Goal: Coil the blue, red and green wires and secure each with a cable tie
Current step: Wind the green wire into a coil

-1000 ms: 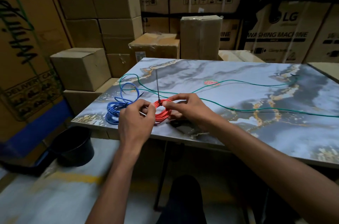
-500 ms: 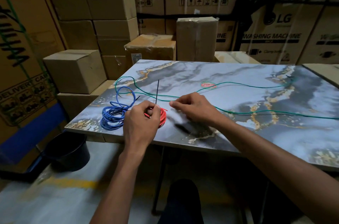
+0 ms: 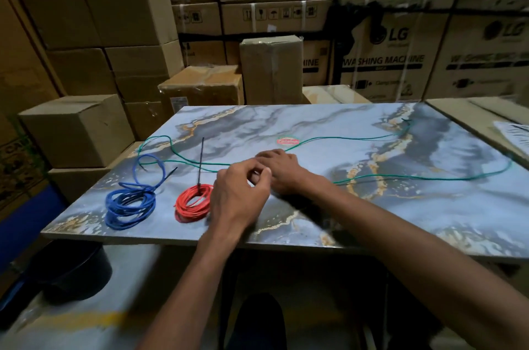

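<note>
The blue wire (image 3: 130, 203) lies coiled near the table's front left, a black tie tail (image 3: 169, 175) sticking out of it. Right beside it is the red wire (image 3: 192, 202), coiled, with a black cable tie (image 3: 200, 162) standing up from it. The green wire (image 3: 343, 138) sprawls uncoiled across the table. My left hand (image 3: 237, 196) is just right of the red coil, fingers curled and pinching where the green wire runs under it. My right hand (image 3: 282, 170) lies over the same stretch of green wire, its fingertips hidden behind my left hand.
The marble-patterned table (image 3: 400, 215) has a small red sticker (image 3: 288, 141) at its middle. Cardboard boxes (image 3: 77, 129) crowd the left and back. A black bucket (image 3: 77, 269) stands on the floor under the front left corner.
Both hands have let go of the red coil and moved right onto the green wire. The red coil now lies on the table with its tie standing up.
</note>
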### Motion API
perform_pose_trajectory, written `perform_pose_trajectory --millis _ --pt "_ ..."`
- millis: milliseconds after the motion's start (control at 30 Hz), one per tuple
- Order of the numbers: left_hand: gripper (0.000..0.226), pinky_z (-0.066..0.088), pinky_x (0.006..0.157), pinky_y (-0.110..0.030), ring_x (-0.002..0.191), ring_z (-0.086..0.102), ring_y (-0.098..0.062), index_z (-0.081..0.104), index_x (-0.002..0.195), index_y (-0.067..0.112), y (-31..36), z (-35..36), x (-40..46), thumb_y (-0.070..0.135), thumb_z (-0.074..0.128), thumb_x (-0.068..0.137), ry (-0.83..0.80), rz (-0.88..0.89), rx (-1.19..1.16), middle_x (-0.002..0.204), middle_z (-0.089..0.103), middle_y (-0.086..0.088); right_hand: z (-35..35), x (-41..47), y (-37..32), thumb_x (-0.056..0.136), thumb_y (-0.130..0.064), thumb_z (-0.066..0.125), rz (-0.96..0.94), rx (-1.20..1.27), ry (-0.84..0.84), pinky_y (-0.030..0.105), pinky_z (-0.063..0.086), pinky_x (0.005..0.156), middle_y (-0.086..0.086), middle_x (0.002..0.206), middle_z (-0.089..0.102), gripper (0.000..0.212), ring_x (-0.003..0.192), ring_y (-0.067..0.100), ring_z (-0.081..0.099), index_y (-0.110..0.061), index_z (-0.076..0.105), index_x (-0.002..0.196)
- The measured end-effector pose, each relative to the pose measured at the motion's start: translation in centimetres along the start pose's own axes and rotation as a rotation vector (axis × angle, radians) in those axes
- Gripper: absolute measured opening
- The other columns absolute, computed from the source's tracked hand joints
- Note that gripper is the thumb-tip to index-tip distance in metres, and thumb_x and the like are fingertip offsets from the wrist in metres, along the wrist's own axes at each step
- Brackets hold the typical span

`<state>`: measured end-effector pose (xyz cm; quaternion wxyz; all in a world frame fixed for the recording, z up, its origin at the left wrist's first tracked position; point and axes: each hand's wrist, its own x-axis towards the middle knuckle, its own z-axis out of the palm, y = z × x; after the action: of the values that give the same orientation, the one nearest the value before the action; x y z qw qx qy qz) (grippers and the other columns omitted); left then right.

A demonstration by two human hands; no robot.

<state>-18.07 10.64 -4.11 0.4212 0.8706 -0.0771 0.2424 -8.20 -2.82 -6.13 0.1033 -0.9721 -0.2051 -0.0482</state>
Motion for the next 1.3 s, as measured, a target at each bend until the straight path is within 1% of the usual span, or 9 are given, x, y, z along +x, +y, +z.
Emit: perform_pose_trajectory --millis 167,433,633,800,900,1033,1133,1233,1300 --pt "0.025 0.056 0.068 -0.041 0.072 0.067 -0.025 0.073 0.078 0.032 0.8 3.1 1.8 0.048 0.055 0.073 -0.100 -0.045 -0.038 0.064 0.069 0.007 -0.3 -0.7 1.4 0.096 -0.033 0.054 0.030 -0.047 0.106 0.045 0.038 0.089 0.008 0.118 0.057 0.027 0.118 0.033 0.052 -0.021 0.061 0.119" --pt "0.024 0.059 0.066 -0.042 0.071 0.068 -0.026 0.071 0.073 0.027 1.7 6.5 4.7 0.045 0.054 0.074 -0.181 -0.096 -0.051 0.065 0.070 0.006 -0.8 -3.5 6.5 0.096 -0.019 0.056 -0.004 0.106 0.231 0.045 0.043 0.077 0.017 0.100 0.058 0.012 0.096 0.040 0.054 -0.008 0.060 0.097" --pt "0.017 0.052 0.081 -0.027 0.087 0.068 -0.013 0.075 0.092 0.025 1.1 9.4 6.6 0.026 0.067 0.077 -0.311 -0.048 -0.049 0.090 0.072 0.004 -2.4 -5.5 10.0 0.090 -0.035 0.065 0.036 0.166 0.248 0.046 0.050 0.080 -0.002 0.085 0.053 0.018 0.088 0.027 0.058 -0.020 0.070 0.098" --pt "0.038 0.047 0.100 -0.038 0.108 0.057 -0.020 0.069 0.101 0.034 0.4 12.1 7.2 0.043 0.059 0.066 -0.473 0.129 0.037 0.100 0.063 0.002 -4.2 -7.5 13.1 0.086 -0.039 0.065 0.117 0.156 0.203 0.044 0.048 0.088 -0.001 0.096 0.057 0.024 0.092 0.017 0.055 -0.028 0.072 0.106" --pt "0.027 0.039 0.097 -0.037 0.105 0.051 -0.022 0.069 0.105 0.032 0.0 13.8 8.2 0.033 0.057 0.081 -0.435 0.201 0.130 0.095 0.062 0.000 -5.3 -8.6 15.0 0.079 -0.043 0.065 0.178 0.150 0.170 0.045 0.047 0.090 -0.003 0.095 0.056 0.030 0.090 0.014 0.052 -0.030 0.072 0.105" --pt "0.007 0.041 0.092 -0.044 0.091 0.051 -0.026 0.056 0.082 0.039 -0.5 15.2 9.8 0.036 0.052 0.086 -0.409 0.217 0.174 0.074 0.059 0.004 -5.8 -9.4 17.6 0.085 -0.045 0.072 0.288 0.084 0.202 0.046 0.047 0.095 -0.003 0.096 0.055 0.025 0.097 0.020 0.056 -0.028 0.073 0.102" --pt "0.010 0.041 0.092 -0.044 0.098 0.050 -0.029 0.060 0.085 0.031 -0.6 15.9 10.7 0.029 0.053 0.092 -0.367 0.206 0.187 0.085 0.060 -0.002 -5.3 -9.5 19.7 0.092 -0.062 0.058 0.471 0.084 0.268 0.044 0.045 0.094 0.009 0.103 0.060 0.041 0.108 0.029 0.051 -0.024 0.071 0.098" --pt "0.012 0.037 0.093 -0.041 0.107 0.044 -0.029 0.059 0.092 0.022 -0.7 16.8 11.3 0.022 0.048 0.097 -0.321 0.164 0.283 0.103 0.057 -0.006 -4.5 -9.0 20.8 0.102 -0.054 0.046 0.678 0.296 0.409 0.042 0.041 0.089 0.030 0.106 0.064 0.055 0.116 0.042 0.054 -0.012 0.065 0.073" --pt "0.013 0.034 0.093 -0.041 0.110 0.044 -0.030 0.057 0.096 0.019 -0.5 17.2 11.5 0.021 0.044 0.098 -0.306 0.155 0.345 0.109 0.056 -0.006 -4.4 -8.5 20.4 0.101 -0.047 0.053 0.769 0.375 0.476 0.043 0.038 0.103 0.034 0.130 0.051 0.049 0.134 0.043 0.038 -0.008 0.069 0.077"
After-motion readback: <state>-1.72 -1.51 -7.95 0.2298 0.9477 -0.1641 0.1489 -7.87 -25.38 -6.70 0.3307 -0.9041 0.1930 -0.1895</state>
